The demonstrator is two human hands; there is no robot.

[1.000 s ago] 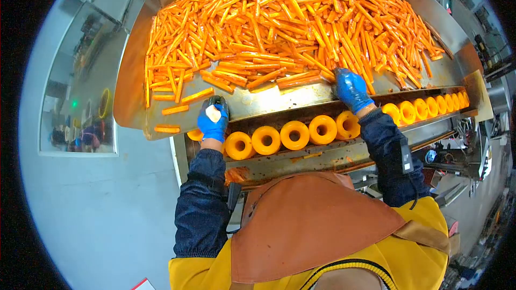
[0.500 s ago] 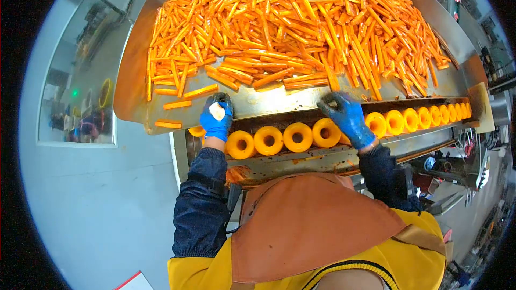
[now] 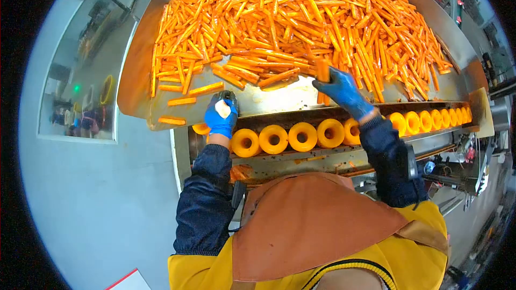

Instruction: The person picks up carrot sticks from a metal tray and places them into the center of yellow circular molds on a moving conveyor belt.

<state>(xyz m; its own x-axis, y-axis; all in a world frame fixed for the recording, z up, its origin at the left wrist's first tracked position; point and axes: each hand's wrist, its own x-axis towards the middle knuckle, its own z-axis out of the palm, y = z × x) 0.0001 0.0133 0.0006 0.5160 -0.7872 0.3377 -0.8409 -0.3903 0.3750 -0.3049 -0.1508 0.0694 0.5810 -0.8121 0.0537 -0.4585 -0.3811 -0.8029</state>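
My right hand, in a blue glove with dark fingers, is closed on a small bunch of glossy orange sticks held over the tray's front edge. My left hand, gloved the same way with a pale patch on its back, rests at the tray's front lip with its fingers curled in. Whatever those fingers hold, if anything, is hidden. Beyond both hands, a large heap of orange sticks covers the metal tray. A few loose sticks lie to the left of my left hand.
Below the tray's front edge runs a row of yellow ring-shaped pieces with round holes, fixed along a metal frame. A pale block stands at the tray's right end. To the left is a grey wall panel with a window.
My right hand has moved up over the tray's edge and now holds orange sticks upright. The left hand has barely moved. The view has shifted slightly.
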